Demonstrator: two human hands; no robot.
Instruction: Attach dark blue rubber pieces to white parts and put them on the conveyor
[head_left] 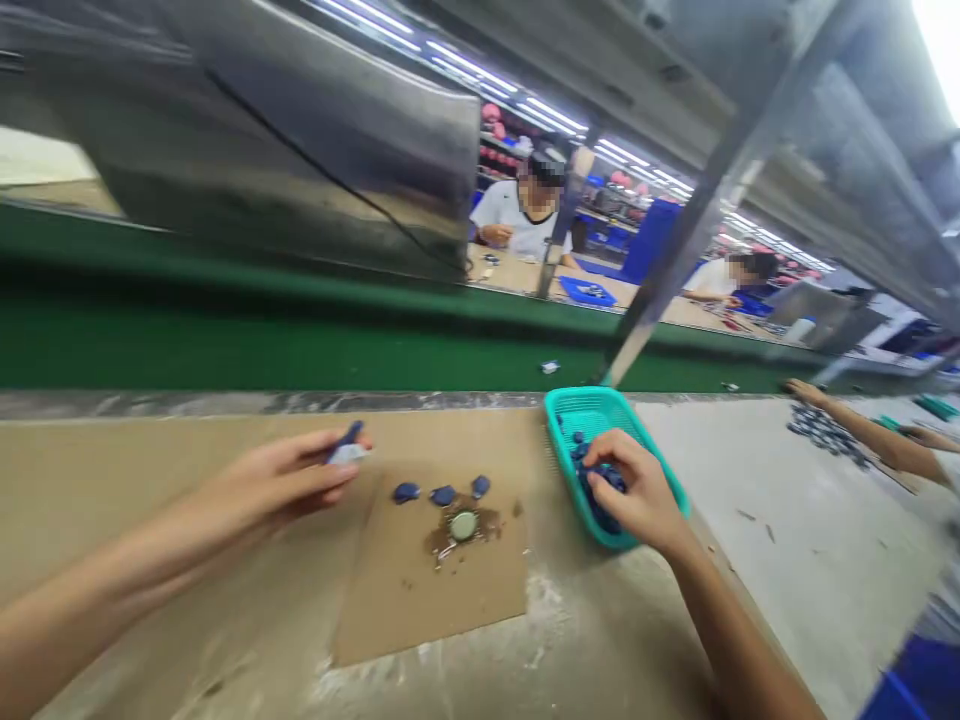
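My left hand (289, 478) hovers above the cardboard-covered bench, fingers pinched on a small piece with a dark blue top and white underside (346, 447). My right hand (628, 487) reaches into a teal plastic basket (592, 408), its fingers closed around dark blue pieces (609, 478) lying inside. Three loose dark blue pieces (442, 493) lie in a row on a smaller cardboard sheet (442, 590) between my hands. Just below them sits a small round pale green disc (463, 525) on a brown stained patch.
A green conveyor belt (300, 350) runs behind the bench under a shiny metal housing (315, 130). A slanted metal post (675, 260) rises behind the basket. At right, another person's arm (855, 425) reaches beside a heap of dark pieces (821, 430). Two people work across the belt.
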